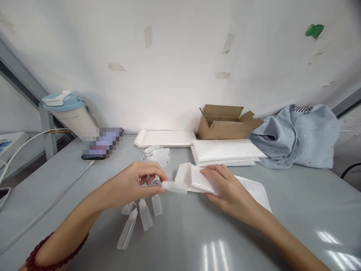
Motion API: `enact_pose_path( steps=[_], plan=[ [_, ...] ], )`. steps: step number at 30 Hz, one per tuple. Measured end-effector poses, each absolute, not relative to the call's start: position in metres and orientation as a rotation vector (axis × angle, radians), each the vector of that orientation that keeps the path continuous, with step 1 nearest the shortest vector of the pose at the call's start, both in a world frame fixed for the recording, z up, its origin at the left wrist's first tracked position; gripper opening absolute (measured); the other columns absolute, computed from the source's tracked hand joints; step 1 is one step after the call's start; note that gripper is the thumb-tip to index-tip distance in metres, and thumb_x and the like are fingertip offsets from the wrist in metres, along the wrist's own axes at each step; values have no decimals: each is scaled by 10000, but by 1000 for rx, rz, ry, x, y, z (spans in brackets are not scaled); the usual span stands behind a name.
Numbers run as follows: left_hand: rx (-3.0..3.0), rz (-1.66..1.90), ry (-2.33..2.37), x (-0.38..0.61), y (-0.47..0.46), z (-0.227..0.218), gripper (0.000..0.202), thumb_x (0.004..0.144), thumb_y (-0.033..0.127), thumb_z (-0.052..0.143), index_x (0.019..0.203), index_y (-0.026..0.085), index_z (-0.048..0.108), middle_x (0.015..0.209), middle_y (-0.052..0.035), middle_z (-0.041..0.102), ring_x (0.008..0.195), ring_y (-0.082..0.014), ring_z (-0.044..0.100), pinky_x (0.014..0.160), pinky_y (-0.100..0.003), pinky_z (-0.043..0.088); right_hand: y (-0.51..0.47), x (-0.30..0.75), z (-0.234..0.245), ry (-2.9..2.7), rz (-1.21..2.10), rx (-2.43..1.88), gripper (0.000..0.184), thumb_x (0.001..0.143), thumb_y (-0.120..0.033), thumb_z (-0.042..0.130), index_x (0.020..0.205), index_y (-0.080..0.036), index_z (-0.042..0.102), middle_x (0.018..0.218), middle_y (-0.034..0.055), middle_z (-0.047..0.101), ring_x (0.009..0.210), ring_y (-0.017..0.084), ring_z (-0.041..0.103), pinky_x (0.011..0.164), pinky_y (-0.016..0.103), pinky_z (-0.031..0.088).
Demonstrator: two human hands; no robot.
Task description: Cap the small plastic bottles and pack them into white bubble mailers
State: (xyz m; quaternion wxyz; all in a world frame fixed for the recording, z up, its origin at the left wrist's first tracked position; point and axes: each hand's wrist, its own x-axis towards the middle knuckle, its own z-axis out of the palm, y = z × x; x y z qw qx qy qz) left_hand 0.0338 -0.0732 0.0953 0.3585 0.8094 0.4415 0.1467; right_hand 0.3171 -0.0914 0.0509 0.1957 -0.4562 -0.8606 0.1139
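My left hand [138, 184] pinches a small translucent plastic bottle [175, 187] by one end and holds it level, its other end at the mouth of a white bubble mailer [194, 177]. My right hand [225, 186] grips that mailer by its open edge, fingers on top of it. Under my left hand several more small dropper bottles [145, 216] lie on the grey table [197, 233]. Another cluster of the same bottles [158, 153] lies further back.
A stack of white mailers [225, 151] and an open cardboard box [225, 122] sit at the back. A white tray [165, 138], a phone on a cable [101, 146], a blue-lidded container [70, 113] and a blue cloth bag [299, 135] line the wall.
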Motion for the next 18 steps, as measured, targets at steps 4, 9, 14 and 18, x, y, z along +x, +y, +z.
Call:
enact_pose_path(
  steps=[4,9,14,18],
  plan=[
    [2157,586,1264,49,-74,75,91,801,217,609,877,222,660,847,16,642,643,-117,466,571,-223,374,-97,311,52,-2417,440,-1231,509,737,-99,587,1219,-210,466,1193,93,502,1099,245,473,906,411,455],
    [2416,705,1063,83,-91,42,215,853,96,491,704,176,624,698,-8,628,716,-157,511,637,-255,404,-104,299,50,-2423,594,-1152,524,708,-63,568,1206,-198,479,1153,78,534,1059,222,499,899,383,461],
    [2353,707,997,83,-95,52,286,875,108,467,655,177,636,646,8,639,645,-133,521,615,-237,409,-105,296,49,-2385,632,-1162,545,692,-62,573,1210,-207,483,1160,73,545,1075,223,513,916,390,460],
    [2133,735,1339,60,-83,77,159,840,249,558,783,200,698,761,11,693,643,-130,559,563,-221,402,-102,302,48,-2353,563,-1196,502,745,-108,567,1220,-241,472,1191,78,530,1100,238,519,909,414,468]
  ],
)
